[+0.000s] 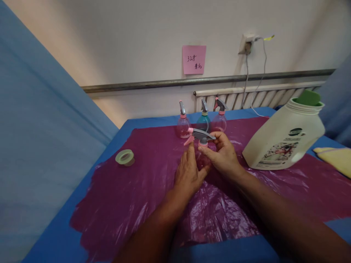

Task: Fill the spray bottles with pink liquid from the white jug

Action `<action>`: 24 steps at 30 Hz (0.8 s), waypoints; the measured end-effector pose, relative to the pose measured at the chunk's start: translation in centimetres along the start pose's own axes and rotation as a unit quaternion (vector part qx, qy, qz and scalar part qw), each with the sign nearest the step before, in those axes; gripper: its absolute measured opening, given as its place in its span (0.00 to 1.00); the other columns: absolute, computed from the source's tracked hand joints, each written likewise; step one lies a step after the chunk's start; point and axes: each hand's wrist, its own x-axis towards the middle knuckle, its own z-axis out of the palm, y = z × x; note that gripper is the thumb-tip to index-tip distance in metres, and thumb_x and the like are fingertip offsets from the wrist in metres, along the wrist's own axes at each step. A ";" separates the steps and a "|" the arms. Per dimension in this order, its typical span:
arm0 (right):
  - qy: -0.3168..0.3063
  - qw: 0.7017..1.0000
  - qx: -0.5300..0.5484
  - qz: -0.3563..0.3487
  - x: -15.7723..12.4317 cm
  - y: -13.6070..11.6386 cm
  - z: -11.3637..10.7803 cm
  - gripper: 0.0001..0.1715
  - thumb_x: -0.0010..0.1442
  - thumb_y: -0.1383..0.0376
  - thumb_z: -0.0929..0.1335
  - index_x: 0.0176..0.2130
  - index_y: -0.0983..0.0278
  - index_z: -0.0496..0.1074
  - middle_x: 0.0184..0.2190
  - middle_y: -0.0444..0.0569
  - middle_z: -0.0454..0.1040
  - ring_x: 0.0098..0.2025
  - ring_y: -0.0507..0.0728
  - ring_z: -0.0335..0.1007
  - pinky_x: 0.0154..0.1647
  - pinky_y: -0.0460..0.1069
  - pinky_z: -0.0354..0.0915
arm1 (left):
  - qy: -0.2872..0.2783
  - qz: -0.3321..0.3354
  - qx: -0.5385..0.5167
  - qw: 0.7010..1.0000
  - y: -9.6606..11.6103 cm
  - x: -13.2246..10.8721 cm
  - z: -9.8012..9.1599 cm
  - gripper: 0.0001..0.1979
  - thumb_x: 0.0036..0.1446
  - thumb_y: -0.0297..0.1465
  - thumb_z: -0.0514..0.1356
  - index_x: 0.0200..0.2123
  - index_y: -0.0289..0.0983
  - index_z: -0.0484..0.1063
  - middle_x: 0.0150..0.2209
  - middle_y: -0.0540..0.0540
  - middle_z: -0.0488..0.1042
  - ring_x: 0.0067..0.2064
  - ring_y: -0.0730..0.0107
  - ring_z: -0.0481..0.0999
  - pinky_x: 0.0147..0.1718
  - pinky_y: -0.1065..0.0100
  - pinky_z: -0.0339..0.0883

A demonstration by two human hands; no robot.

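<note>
A spray bottle [202,159] with a clear pinkish body and a grey and pink trigger head stands upright between my hands. My left hand [189,168] is wrapped round the body from the left, and its fingers hide much of it. Thumb and fingers of my right hand [223,153] pinch the pink collar below the trigger head. Just behind stand a pink spray bottle [183,126], a teal one [203,122] and another pink one [220,122], all with trigger heads on.
A large cream jug [285,135] with a green scoop [308,98] in its mouth stands at the right. A pale green lid-like ring [124,157] lies at the left. Purple plastic sheeting [148,182] covers the blue table. A yellow cloth [336,159] lies far right.
</note>
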 end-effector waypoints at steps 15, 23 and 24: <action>-0.008 1.000 -0.015 0.003 -0.1 0.8 -0.5 0.27 0.58 0.53 0.84 0.52 0.55 0.77 0.48 0.48 0.86 0.52 0.62 0.83 0.63 0.60 0.74 | -0.007 0.030 -0.046 0.998 -1.1 0.5 1.0 0.56 0.69 0.43 0.72 0.86 0.40 0.41 0.85 0.25 0.57 0.84 0.36 0.62 0.80 0.33 0.62; -0.020 0.999 -0.025 -0.001 -0.1 0.3 -0.6 0.30 0.61 0.57 0.83 0.59 0.55 0.78 0.55 0.51 0.86 0.56 0.66 0.83 0.65 0.62 0.73 | -0.024 0.022 -0.024 0.999 -0.4 0.5 0.0 0.55 0.68 0.39 0.71 0.85 0.33 0.43 0.83 0.20 0.59 0.83 0.31 0.65 0.79 0.34 0.64; -0.016 1.000 -0.023 -0.004 -0.1 0.2 -0.6 0.32 0.61 0.59 0.83 0.61 0.55 0.77 0.56 0.52 0.85 0.57 0.66 0.83 0.66 0.62 0.73 | -0.028 0.025 -0.023 0.999 -0.3 0.5 -0.1 0.56 0.68 0.39 0.71 0.85 0.31 0.41 0.83 0.19 0.60 0.82 0.31 0.66 0.79 0.34 0.65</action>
